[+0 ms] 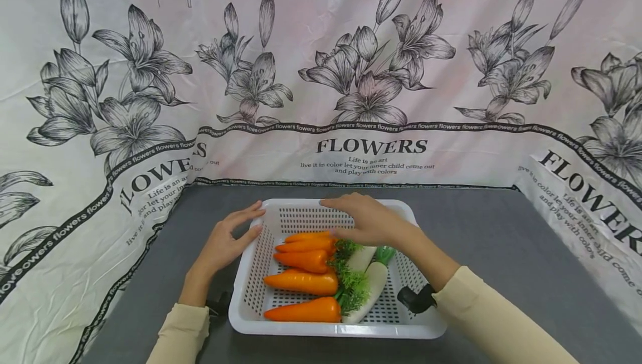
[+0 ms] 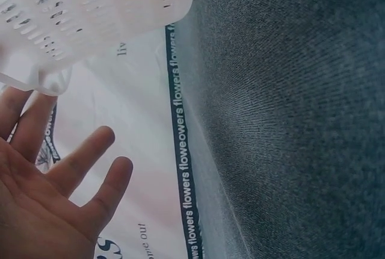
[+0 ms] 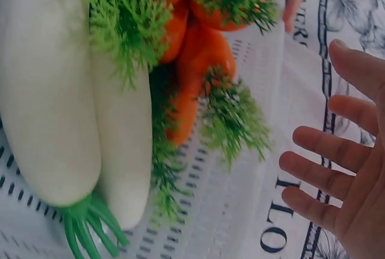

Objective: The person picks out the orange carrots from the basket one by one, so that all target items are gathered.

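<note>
- White plastic basket (image 1: 336,329) sits on the grey bench (image 1: 476,230), reaching from beside our left fingers to below our right ones, and on towards us.
- Our left hand (image 1: 223,244) is at the basket's far left corner, fingers spread and released, grasping nothing; 2 of its digits meet the corner in the left wrist view, but we cannot tell how firmly they touch.
- Our right hand (image 1: 368,222) is over the basket's far part, fingers (image 3: 319,173) loosely extended and parted, also released; we cannot tell whether they touch the far rim.
- We count 5 orange carrots (image 1: 301,281) inside, between our 2 sets of fingers and nearer us, tips towards the left fingers.
- Feathery green leaves (image 1: 356,286) top them, just below our right fingers.
- Beside those, 2 white radishes (image 1: 373,289) lie nearer us than our right fingers.
- Beyond all our fingers hangs flower-printed cloth (image 1: 366,152).
</note>
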The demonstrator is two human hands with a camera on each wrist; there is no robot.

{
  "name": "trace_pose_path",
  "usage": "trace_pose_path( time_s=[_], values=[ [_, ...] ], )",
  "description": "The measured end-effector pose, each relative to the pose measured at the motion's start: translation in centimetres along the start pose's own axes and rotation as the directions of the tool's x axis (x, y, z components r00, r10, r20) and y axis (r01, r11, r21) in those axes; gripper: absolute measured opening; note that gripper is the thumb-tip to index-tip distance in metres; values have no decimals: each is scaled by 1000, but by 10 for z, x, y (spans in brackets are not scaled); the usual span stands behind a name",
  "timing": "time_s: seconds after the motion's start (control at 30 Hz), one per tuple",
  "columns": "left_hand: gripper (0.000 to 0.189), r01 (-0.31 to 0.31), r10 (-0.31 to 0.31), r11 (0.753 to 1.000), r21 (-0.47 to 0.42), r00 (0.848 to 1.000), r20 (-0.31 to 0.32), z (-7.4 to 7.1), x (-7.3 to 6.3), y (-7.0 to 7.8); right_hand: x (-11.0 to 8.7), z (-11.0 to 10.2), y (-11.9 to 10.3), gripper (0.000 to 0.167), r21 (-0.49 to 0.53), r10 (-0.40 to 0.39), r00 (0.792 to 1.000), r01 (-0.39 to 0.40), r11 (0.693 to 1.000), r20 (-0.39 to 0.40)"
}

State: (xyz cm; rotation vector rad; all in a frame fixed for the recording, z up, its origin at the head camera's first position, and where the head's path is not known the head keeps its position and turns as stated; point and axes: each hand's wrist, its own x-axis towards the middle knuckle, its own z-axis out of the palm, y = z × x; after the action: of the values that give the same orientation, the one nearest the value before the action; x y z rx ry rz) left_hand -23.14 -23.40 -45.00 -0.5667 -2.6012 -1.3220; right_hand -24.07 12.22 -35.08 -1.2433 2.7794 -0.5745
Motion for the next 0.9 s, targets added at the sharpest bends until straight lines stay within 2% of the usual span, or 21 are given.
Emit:
trace_pose_path(
  time_s=[0.17,0.37,0.63,0.9],
  values=[
    [42,4,-4,1000,-2,1000,5,0,1,1,10,13,-5,52,32,-48,997,46,998,64],
    [43,5,-5,1000,1,1000,10,-1,3,3,17,24,-13,52,59,-119,987,113,992,110],
    [42,18,-18,1000,-7,1000,17,-1,1,2,21,40,-14,56,50,-113,979,106,993,172],
    [42,9,-8,1000,-15,1000,12,-1,0,1,22,42,-16,47,29,-122,975,118,993,188]
  ],
)
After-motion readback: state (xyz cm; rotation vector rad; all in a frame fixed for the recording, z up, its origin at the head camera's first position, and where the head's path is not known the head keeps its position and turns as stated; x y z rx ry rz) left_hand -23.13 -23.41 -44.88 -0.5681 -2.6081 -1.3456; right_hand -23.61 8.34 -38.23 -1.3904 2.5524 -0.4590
